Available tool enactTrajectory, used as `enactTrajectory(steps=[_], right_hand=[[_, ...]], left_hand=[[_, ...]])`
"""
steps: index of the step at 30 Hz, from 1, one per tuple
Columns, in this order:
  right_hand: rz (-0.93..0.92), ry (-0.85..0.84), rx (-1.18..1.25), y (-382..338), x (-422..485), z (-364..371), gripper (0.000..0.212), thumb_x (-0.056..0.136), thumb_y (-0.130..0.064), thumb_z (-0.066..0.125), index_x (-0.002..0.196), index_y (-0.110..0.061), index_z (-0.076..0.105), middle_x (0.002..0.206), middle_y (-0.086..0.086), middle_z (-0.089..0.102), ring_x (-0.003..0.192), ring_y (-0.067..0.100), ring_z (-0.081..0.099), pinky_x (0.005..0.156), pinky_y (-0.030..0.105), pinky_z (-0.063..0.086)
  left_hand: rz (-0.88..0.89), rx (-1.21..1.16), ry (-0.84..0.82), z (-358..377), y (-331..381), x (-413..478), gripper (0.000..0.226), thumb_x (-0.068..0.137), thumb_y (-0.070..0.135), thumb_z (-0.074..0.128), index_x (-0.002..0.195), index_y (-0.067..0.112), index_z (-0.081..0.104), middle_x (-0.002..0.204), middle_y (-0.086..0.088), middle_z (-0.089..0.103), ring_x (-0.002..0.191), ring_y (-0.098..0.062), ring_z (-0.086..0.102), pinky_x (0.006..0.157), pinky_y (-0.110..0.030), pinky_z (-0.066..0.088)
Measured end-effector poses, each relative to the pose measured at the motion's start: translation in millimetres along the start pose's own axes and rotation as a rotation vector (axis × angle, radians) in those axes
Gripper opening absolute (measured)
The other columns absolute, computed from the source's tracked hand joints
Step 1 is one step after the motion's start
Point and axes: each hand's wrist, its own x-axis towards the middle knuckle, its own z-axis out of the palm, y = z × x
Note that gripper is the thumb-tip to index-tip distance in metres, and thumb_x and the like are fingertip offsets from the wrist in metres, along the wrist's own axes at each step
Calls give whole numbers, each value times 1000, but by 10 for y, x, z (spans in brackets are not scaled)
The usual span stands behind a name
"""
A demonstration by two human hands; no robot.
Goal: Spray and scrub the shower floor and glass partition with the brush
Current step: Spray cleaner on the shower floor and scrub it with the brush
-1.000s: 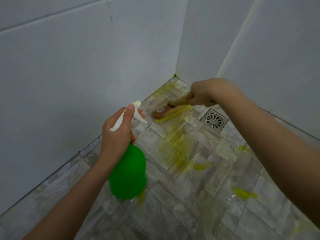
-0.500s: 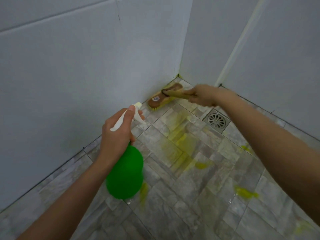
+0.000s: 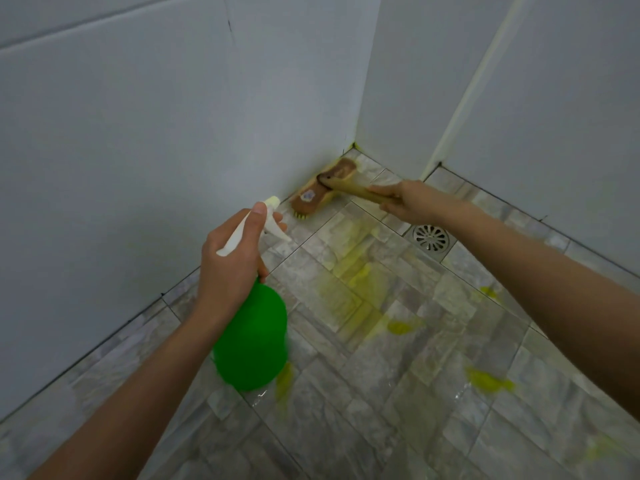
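Right hand (image 3: pixel 412 202) clamps the wooden handle of the scrub brush (image 3: pixel 322 192), whose head sits against the wall base by the corner, upper centre; its bristles are mostly hidden and its label is blurred. Left hand (image 3: pixel 232 265) wraps the neck of the green spray bottle (image 3: pixel 252 337), blurred at its base. Grey tiled floor (image 3: pixel 381 393) is wet with yellow smears; a round drain (image 3: pixel 430 238) lies just beside the right hand.

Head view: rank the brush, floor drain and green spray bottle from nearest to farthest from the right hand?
1. brush: handle gripped by the right hand.
2. floor drain: right beside that hand's wrist.
3. green spray bottle: leftward, held in the left hand.
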Motion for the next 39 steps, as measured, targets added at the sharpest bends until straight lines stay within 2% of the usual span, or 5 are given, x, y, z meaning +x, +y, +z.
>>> enactTrajectory(steps=[14, 19, 23, 28, 39], right_hand=[[114, -265, -109, -419, -310, -537, 38, 95, -27, 47, 132, -35, 52, 59, 7, 52, 42, 20, 44, 42, 22, 38], [-20, -87, -49, -475, -163, -151, 45, 99, -27, 44, 143, -36, 39, 88, 4, 61, 78, 24, 61, 69, 30, 44], [177, -275, -118, -433, -368, -653, 44, 94, -37, 47, 138, -35, 47, 54, 4, 50, 42, 19, 42, 47, 23, 37], [72, -82, -90, -468, -311, -194, 46, 97, -37, 39, 142, -29, 43, 92, 7, 63, 78, 26, 59, 75, 33, 50], [188, -72, -20, -347, -479, -183, 44, 98, -33, 41, 141, -23, 45, 90, 14, 65, 78, 30, 63, 74, 36, 53]], left_hand=[[-9, -23, -45, -22, 11, -124, 31, 102, 45, 50, 84, 42, 75, 93, -7, 77, 41, -16, 50, 47, -30, 47], [-4, 1, -64, -31, 19, -192, 31, 92, 59, 49, 86, 43, 75, 97, -30, 69, 40, -17, 50, 47, -33, 48], [18, 37, -58, -69, 32, -248, 36, 103, 45, 48, 79, 53, 73, 93, -15, 75, 42, -17, 51, 48, -33, 49], [19, 30, -47, -103, 68, -270, 35, 102, 46, 48, 79, 48, 75, 92, -6, 76, 42, -19, 51, 48, -33, 48], [22, 16, -38, -194, 129, -340, 35, 104, 42, 47, 83, 38, 76, 92, 3, 78, 41, -18, 49, 46, -30, 47]])
